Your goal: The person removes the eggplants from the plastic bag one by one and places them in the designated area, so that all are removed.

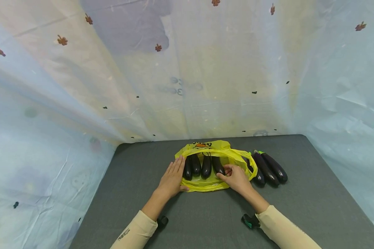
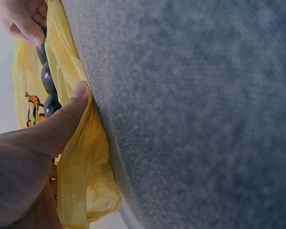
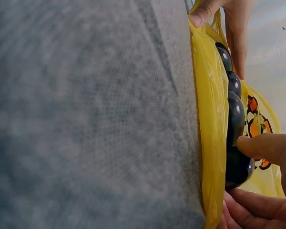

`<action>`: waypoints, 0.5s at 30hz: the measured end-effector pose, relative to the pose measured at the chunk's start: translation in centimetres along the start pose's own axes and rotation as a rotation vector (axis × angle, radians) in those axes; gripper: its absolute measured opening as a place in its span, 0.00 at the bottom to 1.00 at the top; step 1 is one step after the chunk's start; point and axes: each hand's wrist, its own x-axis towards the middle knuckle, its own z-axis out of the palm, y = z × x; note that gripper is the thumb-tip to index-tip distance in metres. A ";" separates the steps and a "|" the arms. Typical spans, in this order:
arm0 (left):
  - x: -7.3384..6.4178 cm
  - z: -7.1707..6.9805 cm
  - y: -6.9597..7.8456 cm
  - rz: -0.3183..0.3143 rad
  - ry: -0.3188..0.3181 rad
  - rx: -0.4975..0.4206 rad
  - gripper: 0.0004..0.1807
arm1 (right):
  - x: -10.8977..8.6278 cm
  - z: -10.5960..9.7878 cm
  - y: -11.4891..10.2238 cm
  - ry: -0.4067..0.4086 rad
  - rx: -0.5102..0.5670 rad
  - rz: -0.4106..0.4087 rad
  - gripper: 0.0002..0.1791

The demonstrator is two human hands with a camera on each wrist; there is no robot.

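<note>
A yellow plastic bag (image 1: 205,186) lies on its side with its mouth facing me, and several dark eggplants (image 1: 206,167) rest side by side in it. My right hand (image 1: 236,176) grips the rightmost of them, an eggplant (image 3: 239,167), thumb on one side and fingers on the other. At the bag's left side my left hand (image 1: 172,178) lies with straight fingers along its edge. In the left wrist view the thumb (image 2: 76,93) presses on the bag's lower rim. The far ends of the bagged eggplants are hidden inside the bag.
Outside the bag, to its right, several more eggplants (image 1: 275,167) lie close together, one partly behind the bag's handle. The grey table (image 1: 137,173) is bordered at the back and sides by a hanging patterned sheet (image 1: 205,114).
</note>
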 end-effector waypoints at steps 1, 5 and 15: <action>0.0 0.0 0.0 0.000 0.000 0.001 0.72 | 0.0 0.0 0.0 -0.002 -0.001 -0.003 0.30; 0.0 -0.1 0.1 -0.001 0.002 -0.001 0.71 | -0.3 -0.3 -0.1 -0.008 -0.007 -0.003 0.30; -0.1 -0.2 0.1 0.002 0.010 -0.008 0.72 | -1.3 -1.0 -0.3 -0.021 -0.009 -0.006 0.29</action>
